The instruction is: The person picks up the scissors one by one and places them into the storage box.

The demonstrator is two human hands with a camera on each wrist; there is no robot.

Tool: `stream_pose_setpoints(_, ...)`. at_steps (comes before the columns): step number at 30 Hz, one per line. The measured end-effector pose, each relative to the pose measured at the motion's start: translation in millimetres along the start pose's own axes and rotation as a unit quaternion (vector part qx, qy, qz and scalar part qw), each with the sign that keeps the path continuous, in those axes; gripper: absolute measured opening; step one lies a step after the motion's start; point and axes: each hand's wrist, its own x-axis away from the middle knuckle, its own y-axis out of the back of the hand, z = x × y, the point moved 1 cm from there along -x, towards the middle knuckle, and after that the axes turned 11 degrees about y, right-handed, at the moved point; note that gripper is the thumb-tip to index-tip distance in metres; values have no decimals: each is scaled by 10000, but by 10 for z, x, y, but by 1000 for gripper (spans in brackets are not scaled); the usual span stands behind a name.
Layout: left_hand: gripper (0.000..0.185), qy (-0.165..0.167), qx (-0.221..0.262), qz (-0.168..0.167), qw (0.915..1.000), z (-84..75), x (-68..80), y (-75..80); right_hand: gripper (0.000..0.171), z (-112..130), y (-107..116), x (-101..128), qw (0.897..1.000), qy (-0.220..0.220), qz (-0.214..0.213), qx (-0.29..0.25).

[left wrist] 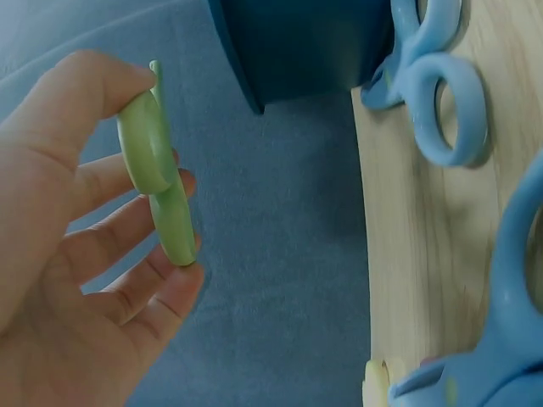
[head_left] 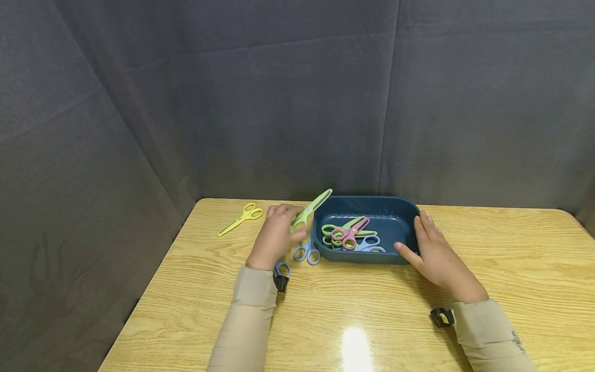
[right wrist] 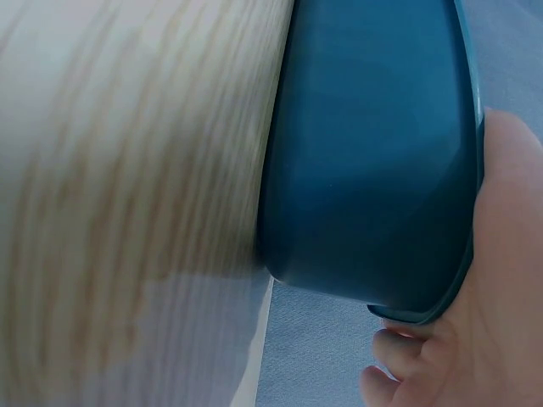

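Note:
My left hand [head_left: 276, 235] holds a pair of light green scissors [head_left: 318, 201] by the handles, raised beside the left end of a dark blue tub [head_left: 367, 257]. The blades point up and to the right. In the left wrist view, thumb and fingertips pinch the green handles [left wrist: 174, 220]. At the tub's right end my right hand [head_left: 439, 258] grips the rim, thumb over the edge and fingers along the outside. Inside the tub lie green scissors [head_left: 346, 226], pink scissors [head_left: 355, 232] and blue scissors [head_left: 369, 243], overlapping at the left.
Yellow scissors [head_left: 241, 219] lie at the table's back left. Blue scissors [head_left: 307, 253] rest against the tub's left end. Another blue pair [head_left: 283, 268] is mostly hidden by the left wrist. A grey curtain [head_left: 288, 103] hangs behind the wooden table [head_left: 511, 243].

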Motion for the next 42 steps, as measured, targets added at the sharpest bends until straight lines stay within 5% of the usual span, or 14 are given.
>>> stream_pose_setpoints(21, 42, -323, -118, 379, 9987, -176, 37, -156, 99, 16, 13, 12, 10000, 11, -21, 17)
stream_pose_setpoints(42, 41, -821, -740, 276, 9935, -291, 49, -296, 99, 19, 5, 8, 10000, 1, -47, 25)
